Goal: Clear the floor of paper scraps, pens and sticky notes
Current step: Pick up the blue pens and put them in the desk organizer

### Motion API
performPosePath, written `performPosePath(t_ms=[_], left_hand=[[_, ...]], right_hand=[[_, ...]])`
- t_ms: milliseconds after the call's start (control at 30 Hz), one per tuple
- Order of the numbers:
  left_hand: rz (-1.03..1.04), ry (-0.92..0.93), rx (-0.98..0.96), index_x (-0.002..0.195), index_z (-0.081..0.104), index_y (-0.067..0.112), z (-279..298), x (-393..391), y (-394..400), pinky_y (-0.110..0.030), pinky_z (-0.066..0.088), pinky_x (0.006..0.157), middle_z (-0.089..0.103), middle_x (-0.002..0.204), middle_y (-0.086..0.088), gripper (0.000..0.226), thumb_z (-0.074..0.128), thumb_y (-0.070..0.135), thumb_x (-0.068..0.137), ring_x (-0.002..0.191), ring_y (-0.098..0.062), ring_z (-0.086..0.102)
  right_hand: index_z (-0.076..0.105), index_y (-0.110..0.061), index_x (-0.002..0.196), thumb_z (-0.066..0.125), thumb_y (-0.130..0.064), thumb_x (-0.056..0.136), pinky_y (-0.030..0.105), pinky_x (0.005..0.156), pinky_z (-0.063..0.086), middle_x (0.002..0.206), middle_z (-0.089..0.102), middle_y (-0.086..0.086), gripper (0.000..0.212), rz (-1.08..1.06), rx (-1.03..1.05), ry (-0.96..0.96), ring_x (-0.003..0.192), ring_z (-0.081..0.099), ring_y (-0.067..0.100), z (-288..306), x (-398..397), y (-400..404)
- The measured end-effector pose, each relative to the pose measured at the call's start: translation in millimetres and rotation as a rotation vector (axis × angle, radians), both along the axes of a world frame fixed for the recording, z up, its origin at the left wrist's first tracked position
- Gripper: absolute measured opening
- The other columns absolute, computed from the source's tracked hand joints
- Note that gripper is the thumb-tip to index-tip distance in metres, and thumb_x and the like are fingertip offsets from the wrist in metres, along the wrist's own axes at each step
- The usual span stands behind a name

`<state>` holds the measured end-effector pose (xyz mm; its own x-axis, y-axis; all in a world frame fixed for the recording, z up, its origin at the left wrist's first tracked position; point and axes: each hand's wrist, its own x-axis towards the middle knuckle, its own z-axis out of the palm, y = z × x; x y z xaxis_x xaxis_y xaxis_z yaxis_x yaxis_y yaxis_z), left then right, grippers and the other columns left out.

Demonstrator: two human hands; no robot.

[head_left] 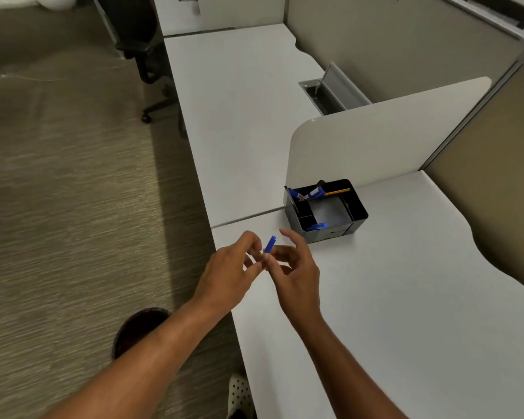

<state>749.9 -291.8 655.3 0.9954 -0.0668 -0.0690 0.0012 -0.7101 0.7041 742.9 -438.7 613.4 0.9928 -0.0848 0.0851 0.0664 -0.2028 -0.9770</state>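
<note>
A white office counter (406,297) fills the frame's right; at centre, both hands' fingers pinch a short blue plastic pen (269,245), left hand (227,276), right hand (297,276), near a black compartmented desk organiser (325,210).

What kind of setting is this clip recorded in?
Most likely an open-plan office: white desks split by cubicle partitions, a black rolling chair on carpet, and a black desk organiser holding pens.

2 hands: left hand (227,269), right hand (297,278). 1 blue pen (269,244) between them. 1 black organizer (325,209). 1 office chair (139,40). 1 dark bin (139,329).
</note>
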Motion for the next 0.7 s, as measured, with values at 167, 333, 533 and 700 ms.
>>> performPosePath(t_ms=[167,333,533,700], left_hand=[[-0.030,-0.028,-0.026,0.106,0.047,0.039,2.2,2.3,-3.0,-0.016,0.057,0.074,0.068,0.112,0.013,0.038,0.080,0.037,0.089,0.087,-0.007,0.071],[0.000,-0.024,-0.043,0.108,0.045,0.041,1.0,-5.0,10.0,-0.012,0.049,0.076,0.056,0.117,0.017,0.039,0.079,0.042,0.090,0.092,-0.004,0.066],[0.040,-0.051,-0.052,0.108,0.045,0.042,-7.6,-15.8,32.6,-0.020,0.055,0.075,0.050,0.116,0.018,0.034,0.075,0.040,0.093,0.096,-0.004,0.062],[0.094,-0.075,-0.045,0.112,0.049,0.037,-11.4,-19.5,45.4,-0.031,0.062,0.081,0.049,0.117,0.017,0.032,0.075,0.039,0.094,0.101,-0.005,0.059]], right_hand=[[0.061,-0.050,0.121,0.077,-0.016,0.093,0.019,0.083,0.063,0.105,0.075,-0.016,0.047,-0.026,-0.027,-0.037,0.098,0.074,0.005,7.3,9.6,-14.5],[0.064,-0.040,0.116,0.073,-0.013,0.092,0.019,0.080,0.060,0.097,0.077,-0.011,0.038,-0.228,-0.084,-0.069,0.092,0.076,0.006,22.4,51.8,-55.2],[0.063,-0.030,0.117,0.070,-0.013,0.095,0.029,0.084,0.061,0.101,0.074,-0.004,0.029,-0.263,-0.318,-0.139,0.096,0.072,0.010,13.4,99.1,-80.7],[0.066,-0.020,0.119,0.073,-0.014,0.093,0.038,0.089,0.046,0.097,0.073,0.004,0.028,-0.257,-0.700,-0.139,0.091,0.064,0.026,-16.6,117.8,-82.1]])
